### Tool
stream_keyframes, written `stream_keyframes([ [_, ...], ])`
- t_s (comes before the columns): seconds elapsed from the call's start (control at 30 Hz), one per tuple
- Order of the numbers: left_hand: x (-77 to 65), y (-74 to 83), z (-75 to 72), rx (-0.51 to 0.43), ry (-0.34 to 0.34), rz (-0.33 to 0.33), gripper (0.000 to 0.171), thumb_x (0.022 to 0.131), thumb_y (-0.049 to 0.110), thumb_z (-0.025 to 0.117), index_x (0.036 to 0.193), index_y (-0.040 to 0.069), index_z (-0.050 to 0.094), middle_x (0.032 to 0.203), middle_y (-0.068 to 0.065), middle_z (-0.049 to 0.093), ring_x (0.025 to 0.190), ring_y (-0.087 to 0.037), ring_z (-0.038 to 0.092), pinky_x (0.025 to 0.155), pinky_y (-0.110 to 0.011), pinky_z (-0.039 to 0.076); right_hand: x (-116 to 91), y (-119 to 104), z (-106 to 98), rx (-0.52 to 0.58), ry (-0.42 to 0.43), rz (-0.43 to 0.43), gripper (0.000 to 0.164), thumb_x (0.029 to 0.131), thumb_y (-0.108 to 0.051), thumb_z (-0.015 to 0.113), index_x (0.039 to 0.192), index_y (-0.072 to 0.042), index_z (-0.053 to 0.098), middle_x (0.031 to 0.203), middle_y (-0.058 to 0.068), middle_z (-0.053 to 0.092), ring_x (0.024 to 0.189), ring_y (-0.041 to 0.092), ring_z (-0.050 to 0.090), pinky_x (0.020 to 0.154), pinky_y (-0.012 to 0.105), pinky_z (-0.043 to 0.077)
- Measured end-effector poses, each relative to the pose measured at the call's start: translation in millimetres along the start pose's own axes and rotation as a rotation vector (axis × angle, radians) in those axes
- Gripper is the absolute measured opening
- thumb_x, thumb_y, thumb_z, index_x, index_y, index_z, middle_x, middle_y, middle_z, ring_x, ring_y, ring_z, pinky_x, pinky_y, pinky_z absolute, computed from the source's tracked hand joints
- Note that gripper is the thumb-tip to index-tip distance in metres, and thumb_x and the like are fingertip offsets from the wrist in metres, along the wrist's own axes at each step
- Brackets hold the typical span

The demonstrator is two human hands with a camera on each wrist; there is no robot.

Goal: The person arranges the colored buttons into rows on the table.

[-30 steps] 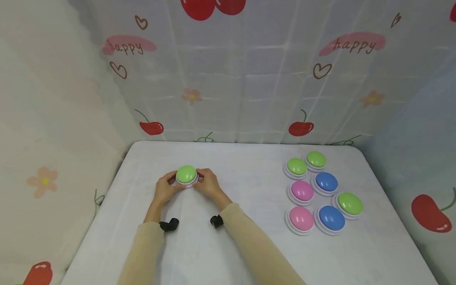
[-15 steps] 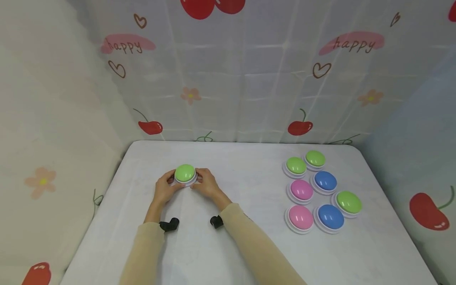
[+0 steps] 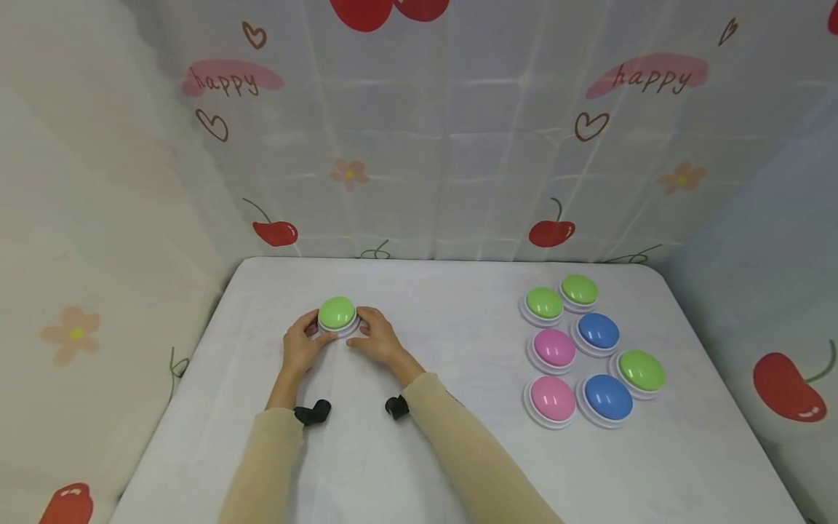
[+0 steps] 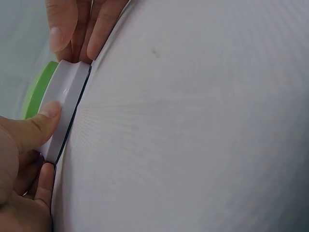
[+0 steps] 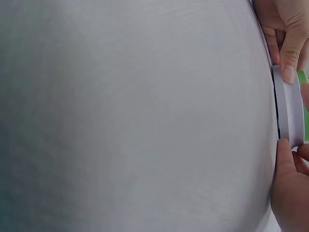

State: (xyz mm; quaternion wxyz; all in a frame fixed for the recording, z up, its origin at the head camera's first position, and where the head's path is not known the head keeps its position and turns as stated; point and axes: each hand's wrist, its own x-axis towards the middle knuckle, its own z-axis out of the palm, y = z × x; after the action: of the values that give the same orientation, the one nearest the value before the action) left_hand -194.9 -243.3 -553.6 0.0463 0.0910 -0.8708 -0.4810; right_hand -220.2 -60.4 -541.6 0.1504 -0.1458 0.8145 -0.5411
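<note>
A green domed push button [image 3: 337, 312] on a round white base sits on the white table, left of centre. My left hand [image 3: 300, 351] grips the base from its left, the thumb [image 4: 41, 128] laid over the rim and the other fingers lower down at its side. On the opposite side, my right hand [image 3: 382, 340] touches the base with fingertips; its thumb [image 4: 59, 37] stands a little off the base in the left wrist view. In the right wrist view only a slice of the green dome [image 5: 306, 130] shows behind the white base [image 5: 288, 113].
To the right lies a cluster of similar buttons: green [image 3: 579, 289], blue [image 3: 608, 397] and pink [image 3: 553, 398] ones. A printed curtain [image 3: 432, 145] hangs along the table's far edge. Both wrists carry small black cameras [image 3: 313, 413].
The green button has shifted slightly away and to the left, with both hands moving along. My right thumb has come off the base. The cluster at the right stays put.
</note>
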Motion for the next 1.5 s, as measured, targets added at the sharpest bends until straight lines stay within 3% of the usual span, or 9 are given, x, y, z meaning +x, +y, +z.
stream_keyframes([
  [0.4,-0.4,-2.3,2.1,-0.020,0.131,0.009,0.050,0.086,0.006,0.072,0.131,-0.006,0.055,0.132,-0.024,0.055,0.117,-0.037,0.060,0.100,-0.037,0.051,3,-3,-1,-0.016,-0.092,-0.006,0.079,0.087,-0.008,0.072,0.152,-0.001,0.027,0.161,0.011,0.024,0.142,0.026,0.038,0.113,0.027,0.038],
  [0.63,1.0,-1.8,2.6,-0.021,0.133,0.019,0.047,0.087,0.006,0.071,0.130,-0.006,0.056,0.135,-0.023,0.054,0.117,-0.036,0.060,0.097,-0.024,0.050,4,-3,-1,-0.022,-0.099,0.006,0.081,0.087,-0.011,0.072,0.153,-0.003,0.026,0.162,0.010,0.022,0.141,0.026,0.040,0.113,0.027,0.038],
  [0.9,2.9,-0.4,5.2,-0.029,0.126,0.007,0.049,0.087,0.005,0.070,0.132,-0.007,0.055,0.137,-0.023,0.052,0.117,-0.037,0.060,0.100,-0.036,0.051,4,0,-2,-0.005,-0.086,-0.001,0.081,0.087,-0.010,0.072,0.153,-0.002,0.026,0.162,0.011,0.023,0.143,0.026,0.037,0.114,0.028,0.037],
  [1.03,0.4,3.0,6.5,-0.027,0.118,-0.042,0.053,0.089,0.005,0.068,0.136,-0.009,0.048,0.136,-0.025,0.051,0.119,-0.039,0.058,0.103,-0.039,0.050,2,-1,-2,-0.010,-0.075,0.014,0.081,0.087,-0.012,0.073,0.153,-0.002,0.027,0.161,0.012,0.025,0.141,0.028,0.040,0.113,0.029,0.039],
  [1.13,-7.9,16.7,9.3,-0.032,0.148,-0.111,0.062,0.089,0.004,0.066,0.142,-0.012,0.038,0.137,-0.031,0.045,0.123,-0.044,0.053,0.104,-0.045,0.048,-1,-4,-4,-0.066,-0.052,0.027,0.081,0.085,-0.015,0.074,0.151,-0.001,0.030,0.158,0.014,0.031,0.138,0.029,0.044,0.110,0.031,0.043],
  [1.23,-19.5,40.6,14.4,-0.081,0.231,-0.139,0.066,0.087,-0.001,0.062,0.144,-0.013,0.032,0.139,-0.034,0.039,0.125,-0.046,0.048,0.104,-0.048,0.047,-8,-11,-13,-0.114,-0.003,0.045,0.078,0.085,-0.017,0.075,0.150,-0.001,0.034,0.155,0.016,0.036,0.134,0.033,0.048,0.108,0.035,0.046],
  [1.3,-27.3,58.6,20.2,-0.150,0.297,-0.111,0.065,0.084,-0.006,0.059,0.143,-0.013,0.034,0.139,-0.032,0.039,0.125,-0.043,0.047,0.103,-0.048,0.048,-16,-17,-24,-0.105,0.043,0.055,0.075,0.086,-0.015,0.074,0.149,-0.001,0.035,0.153,0.018,0.038,0.133,0.035,0.048,0.107,0.038,0.047],
  [1.37,-36.3,78.0,27.9,-0.228,0.318,-0.068,0.063,0.081,-0.009,0.055,0.142,-0.012,0.038,0.138,-0.029,0.043,0.124,-0.040,0.048,0.102,-0.048,0.048,-27,-20,-38,-0.072,0.086,0.063,0.072,0.087,-0.014,0.072,0.149,-0.003,0.037,0.152,0.018,0.038,0.133,0.035,0.048,0.107,0.041,0.047],
  [1.5,-57.2,114.0,51.9,-0.356,0.234,0.028,0.062,0.077,-0.014,0.050,0.139,-0.009,0.043,0.135,-0.027,0.049,0.122,-0.038,0.051,0.100,-0.049,0.049,-60,-22,-69,0.015,0.170,0.037,0.067,0.087,-0.010,0.070,0.146,-0.002,0.040,0.149,0.020,0.040,0.134,0.037,0.045,0.108,0.046,0.045],
])
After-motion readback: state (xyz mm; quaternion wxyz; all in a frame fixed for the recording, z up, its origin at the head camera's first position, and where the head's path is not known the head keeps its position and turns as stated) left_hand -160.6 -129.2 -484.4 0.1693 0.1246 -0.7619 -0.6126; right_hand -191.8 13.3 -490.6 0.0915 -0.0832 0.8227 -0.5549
